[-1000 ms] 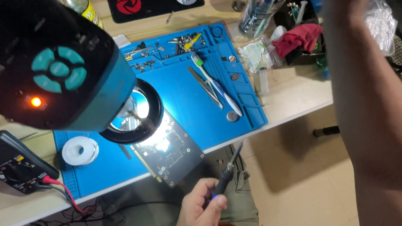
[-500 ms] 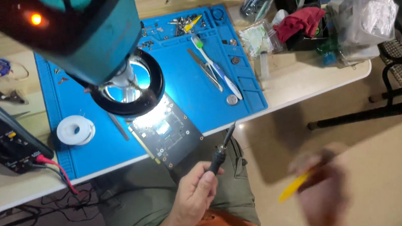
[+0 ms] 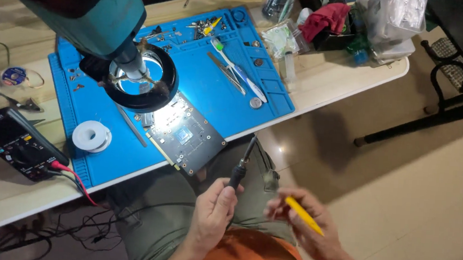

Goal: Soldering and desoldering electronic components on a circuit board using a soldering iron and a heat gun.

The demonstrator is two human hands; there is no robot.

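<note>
Setting: pale wooden worktop [image 3: 323,82] is seen from above, with a tiled floor [image 3: 404,176] at 3 o'clock and a black chair frame [image 3: 437,102] at 2 o'clock.
Mat: a blue work mat [image 3: 212,95] is laid across the worktop's near edge.
Circuit board: a dark circuit board [image 3: 187,135] is lit brightly on the mat, its near corner jutting over the worktop edge.
Magnifier: a black ring magnifier [image 3: 139,81] is held over the board's 10 o'clock end, under a teal lamp housing [image 3: 82,2].
Left hand: the left hand [image 3: 215,208] is clenched round the black handle of a soldering iron [image 3: 240,166], whose tip is pointed toward 12 o'clock, just short of the board.
Right hand: the right hand [image 3: 304,224] is blurred; a thin yellow tool [image 3: 303,215] is pinched in its fingers, well below the worktop, over the lap.
Mat contents: a solder spool [image 3: 91,136] is seen at 9 o'clock of the board; tweezers [image 3: 226,73] and a toothbrush [image 3: 240,72] are laid at 1 o'clock.
Meter: a black multimeter [image 3: 15,143] is set at 9 o'clock, off the mat, with a red lead [image 3: 76,181] attached.
</note>
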